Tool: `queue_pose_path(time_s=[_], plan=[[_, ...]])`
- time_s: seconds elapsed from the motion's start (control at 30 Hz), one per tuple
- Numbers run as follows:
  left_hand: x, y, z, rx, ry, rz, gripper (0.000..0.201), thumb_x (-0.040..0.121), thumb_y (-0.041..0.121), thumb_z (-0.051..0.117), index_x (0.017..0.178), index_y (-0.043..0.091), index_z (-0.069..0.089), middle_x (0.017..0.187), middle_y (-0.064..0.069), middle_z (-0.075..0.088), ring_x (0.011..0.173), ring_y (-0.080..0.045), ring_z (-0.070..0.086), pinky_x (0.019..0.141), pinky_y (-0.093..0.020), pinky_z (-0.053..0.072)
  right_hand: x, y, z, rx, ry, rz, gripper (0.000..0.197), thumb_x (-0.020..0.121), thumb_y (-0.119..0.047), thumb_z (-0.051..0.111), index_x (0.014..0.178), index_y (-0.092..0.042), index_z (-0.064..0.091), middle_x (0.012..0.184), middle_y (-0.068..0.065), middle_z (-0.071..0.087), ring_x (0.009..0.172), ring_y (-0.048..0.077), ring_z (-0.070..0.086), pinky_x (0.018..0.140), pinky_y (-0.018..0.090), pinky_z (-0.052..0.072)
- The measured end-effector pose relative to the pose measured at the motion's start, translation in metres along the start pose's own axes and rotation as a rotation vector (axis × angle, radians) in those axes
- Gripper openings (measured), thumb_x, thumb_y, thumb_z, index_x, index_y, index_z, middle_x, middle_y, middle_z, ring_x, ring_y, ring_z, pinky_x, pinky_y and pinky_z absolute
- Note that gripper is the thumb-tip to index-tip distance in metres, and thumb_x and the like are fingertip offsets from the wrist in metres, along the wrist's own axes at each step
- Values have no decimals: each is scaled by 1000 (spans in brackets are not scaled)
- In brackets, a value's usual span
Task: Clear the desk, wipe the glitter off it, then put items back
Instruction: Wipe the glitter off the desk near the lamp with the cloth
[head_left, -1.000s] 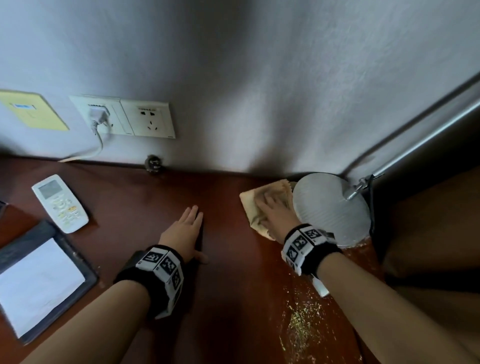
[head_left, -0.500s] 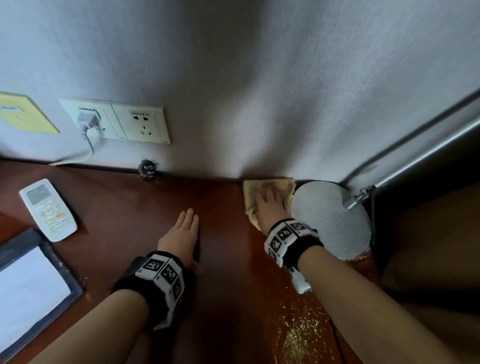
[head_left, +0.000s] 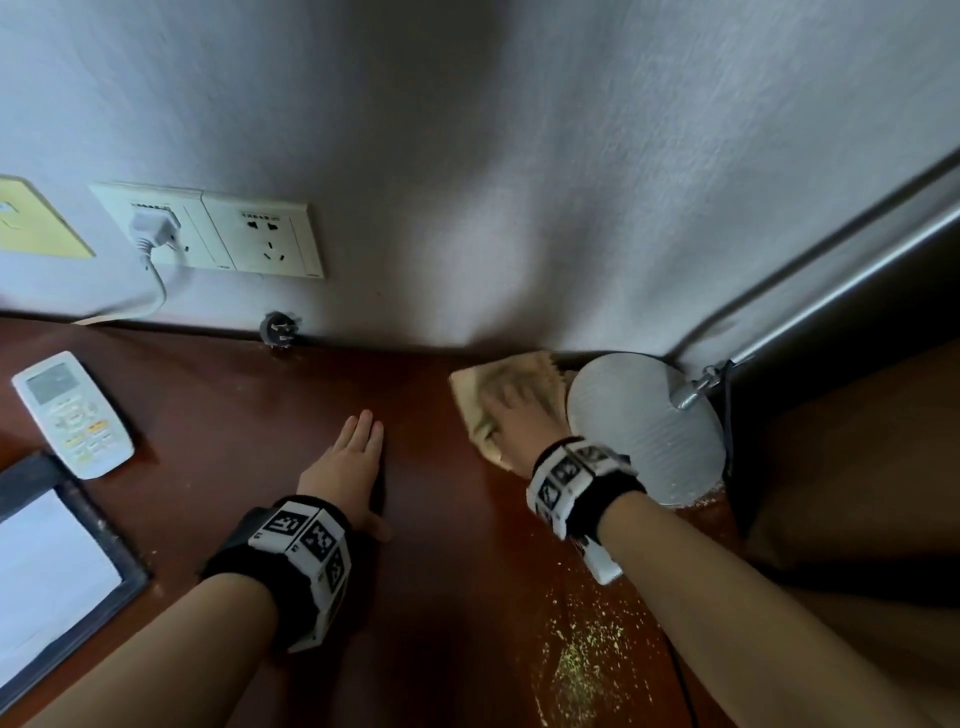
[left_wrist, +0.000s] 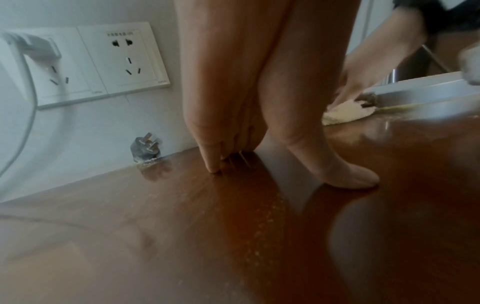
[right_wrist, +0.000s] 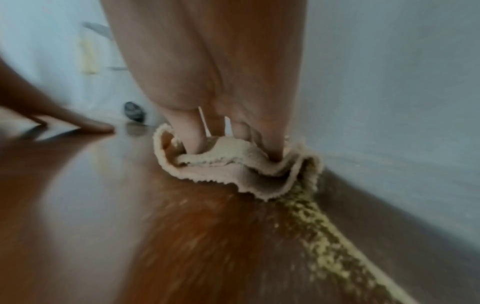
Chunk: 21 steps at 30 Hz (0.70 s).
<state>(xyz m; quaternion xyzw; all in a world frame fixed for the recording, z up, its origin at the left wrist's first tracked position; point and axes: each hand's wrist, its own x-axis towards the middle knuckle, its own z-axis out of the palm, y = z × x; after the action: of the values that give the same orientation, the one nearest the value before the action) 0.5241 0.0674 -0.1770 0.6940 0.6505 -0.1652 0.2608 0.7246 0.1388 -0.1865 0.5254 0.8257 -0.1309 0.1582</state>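
Note:
A beige cloth lies on the brown desk, up against the wall and touching the round grey lamp base. My right hand presses down on it with fairly straight fingers, and the cloth bunches up around them. A ridge of gold glitter trails from the cloth along the base's edge. More glitter is scattered nearer to me under my right forearm. My left hand rests flat on the desk, left of the cloth, holding nothing.
A white remote and a dark folder with white paper lie at the left. Wall sockets carry one white plug, and a loose dark plug sits at the wall's foot. The lamp's metal arm rises to the right.
My right hand has pushed the cloth away from me until it meets the wall beside the lamp base. My left hand has stayed flat in place.

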Motion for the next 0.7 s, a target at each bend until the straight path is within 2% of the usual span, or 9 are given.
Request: queue_pose_path(time_s=[0.07, 0.13, 0.2, 0.3, 0.43, 0.5, 0.57, 0.63, 0.7], plan=[[0, 0, 0, 2, -1, 4, 127, 68, 42, 80, 149, 5, -11, 157, -9, -19, 146, -22, -14, 118, -29, 10, -27, -16, 13, -56, -3, -271, 66, 95, -20, 46, 151, -19, 10, 159, 10, 0, 146, 29, -2, 119, 44, -1], [0, -1, 0, 5, 4, 9, 127, 68, 42, 79, 150, 6, -11, 157, -9, -20, 146, -22, -14, 117, -29, 11, -49, -18, 22, -54, -72, -413, 67, 94, -17, 50, 150, -21, 15, 159, 8, -3, 146, 26, -6, 119, 43, 0], [-2, -1, 0, 3, -9, 17, 125, 69, 43, 78, 150, 6, -11, 157, -8, -20, 146, -21, -14, 117, -29, 12, -53, -2, 21, -88, -89, -384, 65, 94, -18, 50, 150, -24, 17, 159, 5, -4, 146, 25, -7, 120, 41, -2], [-10, 2, -1, 0, 17, 52, 117, 75, 39, 75, 150, 9, -10, 157, -5, -20, 146, -19, -13, 117, -28, 10, -52, 20, 11, -84, -80, -177, 67, 97, -20, 46, 151, -28, 6, 159, 3, -8, 146, 25, -11, 118, 42, -5], [-17, 32, 2, -99, 246, 320, 86, 85, -4, 47, 151, 18, -3, 151, 13, -16, 146, -8, -8, 115, -18, 3, -65, 10, 19, 81, -52, -272, 62, 97, -15, 46, 150, -25, 16, 159, 2, -2, 146, 22, -10, 116, 34, -8], [-16, 55, 6, -154, 249, 416, 81, 86, -6, 40, 151, 22, 1, 150, 18, -12, 143, -2, -5, 118, -21, 12, -79, 8, 21, 268, 59, -306, 59, 93, -7, 51, 146, -21, 30, 158, -1, 12, 147, 16, 1, 119, 32, 3], [-9, 74, 14, -139, 233, 464, 74, 93, 3, 40, 152, 24, 0, 157, 12, -7, 145, -5, 1, 118, -27, 20, -101, 16, 20, 490, 245, -254, 58, 85, 7, 53, 137, -17, 47, 150, -1, 35, 141, 12, 26, 117, 30, 22], [3, 87, 25, -69, 223, 486, 71, 98, 15, 40, 151, 24, -5, 159, 3, -4, 147, -11, -2, 119, -30, 11, -127, 33, 27, 577, 435, -126, 52, 80, 18, 48, 122, -8, 62, 132, 6, 57, 125, 18, 51, 110, 36, 38], [16, 92, 34, 73, 239, 477, 67, 100, 26, 38, 151, 24, -6, 159, -4, -7, 147, -17, -7, 120, -31, -2, -156, 50, 36, 556, 491, 63, 42, 82, 17, 49, 112, -7, 67, 121, 8, 64, 115, 20, 59, 104, 33, 43]])
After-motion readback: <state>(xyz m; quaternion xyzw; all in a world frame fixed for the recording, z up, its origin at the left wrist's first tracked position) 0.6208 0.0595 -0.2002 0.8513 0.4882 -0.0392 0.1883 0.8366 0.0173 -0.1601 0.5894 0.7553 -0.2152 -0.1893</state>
